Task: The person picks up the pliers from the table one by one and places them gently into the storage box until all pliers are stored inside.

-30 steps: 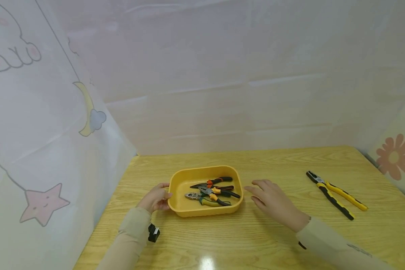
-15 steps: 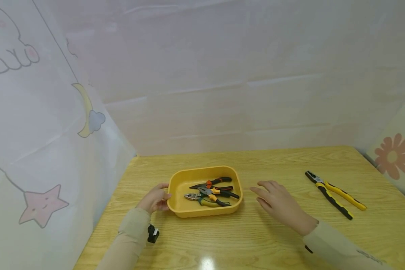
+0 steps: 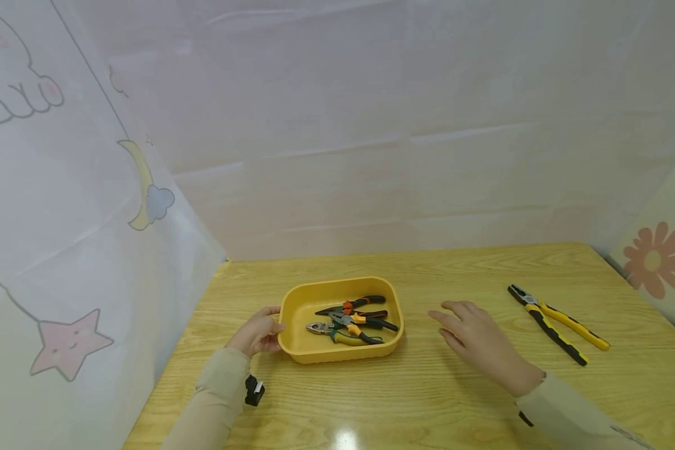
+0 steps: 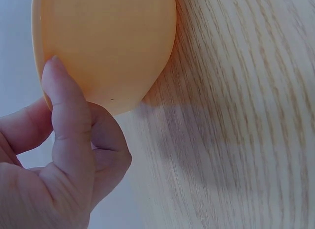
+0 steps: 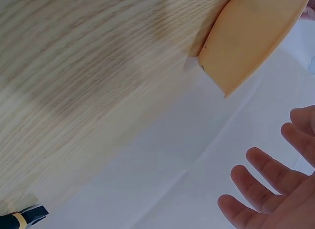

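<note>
Setting: a staged recording booth, not a lived-in room. A light wood-grain bench (image 3: 427, 400) is enclosed on three sides by white sheets hung as walls (image 3: 371, 125), printed with cartoon motifs: a star (image 3: 70, 340), a moon with a cloud (image 3: 149, 194), a flower (image 3: 655, 259). Only hand tools are out: pliers in a yellow tray (image 3: 315, 356) and loose on the bench.

One yellow tray (image 3: 295, 306) is counted on one wooden table (image 3: 427, 400). Three pairs of pliers (image 3: 351, 317) are counted inside the tray, heaped across one another. One further pair, the yellow-and-black pliers (image 3: 557, 323), is counted on the bare table, well apart from the tray. Two hands are counted: one left hand (image 3: 257, 332) and one right hand (image 3: 478, 340).
</note>
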Tool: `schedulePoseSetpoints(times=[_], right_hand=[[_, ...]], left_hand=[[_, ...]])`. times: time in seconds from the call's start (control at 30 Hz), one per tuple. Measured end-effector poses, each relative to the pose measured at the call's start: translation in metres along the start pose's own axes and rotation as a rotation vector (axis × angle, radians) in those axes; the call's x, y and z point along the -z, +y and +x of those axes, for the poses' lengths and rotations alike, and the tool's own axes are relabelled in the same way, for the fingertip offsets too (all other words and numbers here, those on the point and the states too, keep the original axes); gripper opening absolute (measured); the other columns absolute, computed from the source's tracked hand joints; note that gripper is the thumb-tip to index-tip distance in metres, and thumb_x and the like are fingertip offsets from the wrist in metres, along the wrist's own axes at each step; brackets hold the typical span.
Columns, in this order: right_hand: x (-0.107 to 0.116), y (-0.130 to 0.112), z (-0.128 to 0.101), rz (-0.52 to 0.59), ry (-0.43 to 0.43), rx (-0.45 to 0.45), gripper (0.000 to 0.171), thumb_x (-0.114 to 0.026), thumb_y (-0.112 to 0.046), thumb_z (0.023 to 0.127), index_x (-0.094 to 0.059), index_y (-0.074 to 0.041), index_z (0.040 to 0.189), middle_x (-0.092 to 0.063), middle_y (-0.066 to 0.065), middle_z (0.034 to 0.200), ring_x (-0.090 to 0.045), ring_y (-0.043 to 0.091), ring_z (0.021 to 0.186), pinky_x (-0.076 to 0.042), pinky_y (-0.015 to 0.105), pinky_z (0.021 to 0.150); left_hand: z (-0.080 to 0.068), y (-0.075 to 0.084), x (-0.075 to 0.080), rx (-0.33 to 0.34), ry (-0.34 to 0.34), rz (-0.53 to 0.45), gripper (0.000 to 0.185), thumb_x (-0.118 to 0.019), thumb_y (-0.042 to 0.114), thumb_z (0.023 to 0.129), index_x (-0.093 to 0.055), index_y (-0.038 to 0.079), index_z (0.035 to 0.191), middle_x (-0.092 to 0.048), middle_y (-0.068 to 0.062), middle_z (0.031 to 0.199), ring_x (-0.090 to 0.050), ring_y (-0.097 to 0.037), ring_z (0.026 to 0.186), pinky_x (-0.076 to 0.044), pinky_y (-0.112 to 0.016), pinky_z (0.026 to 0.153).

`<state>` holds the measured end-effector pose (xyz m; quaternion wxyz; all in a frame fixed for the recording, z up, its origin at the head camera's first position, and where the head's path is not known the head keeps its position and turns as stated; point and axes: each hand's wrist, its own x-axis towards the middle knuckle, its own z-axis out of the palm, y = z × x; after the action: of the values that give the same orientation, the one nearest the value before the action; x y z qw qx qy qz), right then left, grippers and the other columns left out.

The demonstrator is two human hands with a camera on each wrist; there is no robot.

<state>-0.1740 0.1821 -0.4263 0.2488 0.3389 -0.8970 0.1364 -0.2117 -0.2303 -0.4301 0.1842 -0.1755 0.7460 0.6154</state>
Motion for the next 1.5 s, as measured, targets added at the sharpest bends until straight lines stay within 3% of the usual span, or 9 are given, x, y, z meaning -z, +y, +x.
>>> schedulePoseSetpoints(times=[0.63,0.73,0.77,0.97,1.1,1.2,1.27,1.33,1.5], right_hand=[[0.009,0.017,-0.021,-0.022,0.019,-0.042,0.048,-0.081,-0.002,0.073,-0.068,-0.006,0.119,-0.061,0.021,0.113,-0.058,0.038,0.098,-0.049,0.055,0.075],[0.010,0.020,-0.025,-0.020,0.027,-0.042,0.044,-0.079,-0.005,0.078,-0.067,-0.005,0.120,-0.061,0.022,0.113,-0.058,0.039,0.098,-0.049,0.056,0.077],[0.010,0.022,-0.026,-0.021,0.032,-0.038,0.036,-0.075,-0.011,0.085,-0.067,-0.005,0.120,-0.061,0.022,0.113,-0.059,0.039,0.098,-0.049,0.056,0.077],[0.010,0.025,-0.031,-0.026,0.051,-0.027,0.031,-0.070,-0.014,0.089,-0.067,-0.005,0.118,-0.061,0.022,0.111,-0.059,0.039,0.096,-0.049,0.056,0.077],[0.011,0.025,-0.032,-0.032,0.051,-0.034,0.033,-0.073,-0.011,0.086,-0.068,-0.004,0.118,-0.061,0.023,0.111,-0.060,0.039,0.095,-0.049,0.056,0.076],[0.012,0.026,-0.034,-0.033,0.058,-0.032,0.029,-0.063,-0.023,0.096,-0.068,-0.005,0.118,-0.061,0.022,0.110,-0.060,0.038,0.094,-0.050,0.055,0.073],[0.012,0.027,-0.035,-0.031,0.071,-0.023,0.041,-0.046,-0.036,0.104,-0.067,-0.005,0.117,-0.061,0.022,0.110,-0.060,0.038,0.093,-0.050,0.054,0.072],[0.012,0.029,-0.037,-0.032,0.084,-0.016,0.057,-0.029,-0.045,0.104,-0.067,-0.005,0.117,-0.062,0.022,0.109,-0.060,0.038,0.092,-0.050,0.053,0.070],[0.012,0.032,-0.039,-0.040,0.104,-0.025,0.070,-0.017,-0.050,0.103,-0.068,-0.004,0.115,-0.062,0.021,0.107,-0.060,0.037,0.090,-0.050,0.053,0.070]], left_hand=[[0.000,0.001,0.000,-0.003,-0.009,0.005,0.052,-0.048,-0.003,0.098,-0.030,0.001,0.147,-0.055,-0.016,0.089,-0.055,-0.014,0.058,-0.048,-0.021,0.047],[0.001,0.001,0.000,-0.003,-0.005,0.004,0.052,-0.048,-0.003,0.098,-0.031,0.002,0.147,-0.056,-0.016,0.089,-0.055,-0.014,0.058,-0.048,-0.021,0.047],[0.002,0.001,0.000,-0.004,-0.005,0.008,0.052,-0.048,-0.003,0.098,-0.031,0.002,0.147,-0.056,-0.016,0.089,-0.054,-0.014,0.058,-0.048,-0.021,0.047],[0.001,0.000,0.001,-0.007,0.005,0.013,0.050,-0.047,-0.003,0.098,-0.032,0.001,0.146,-0.055,-0.017,0.089,-0.053,-0.014,0.057,-0.048,-0.021,0.047],[0.002,-0.001,0.001,-0.007,0.009,0.012,0.050,-0.047,-0.003,0.098,-0.033,0.002,0.146,-0.056,-0.016,0.089,-0.054,-0.014,0.058,-0.048,-0.021,0.047],[0.002,-0.001,0.000,-0.004,0.008,0.014,0.050,-0.047,-0.002,0.098,-0.033,0.002,0.146,-0.056,-0.016,0.088,-0.054,-0.014,0.057,-0.048,-0.021,0.046],[0.002,0.000,0.000,0.000,0.006,0.013,0.050,-0.047,-0.002,0.099,-0.033,0.002,0.146,-0.056,-0.015,0.088,-0.053,-0.014,0.057,-0.048,-0.021,0.046],[0.001,0.000,0.000,0.003,0.006,0.009,0.050,-0.047,-0.002,0.099,-0.032,0.002,0.146,-0.056,-0.015,0.087,-0.054,-0.014,0.057,-0.048,-0.021,0.046],[0.000,0.000,0.000,0.005,0.001,0.009,0.052,-0.048,-0.002,0.099,-0.030,0.002,0.147,-0.057,-0.014,0.085,-0.055,-0.014,0.057,-0.048,-0.022,0.046]])
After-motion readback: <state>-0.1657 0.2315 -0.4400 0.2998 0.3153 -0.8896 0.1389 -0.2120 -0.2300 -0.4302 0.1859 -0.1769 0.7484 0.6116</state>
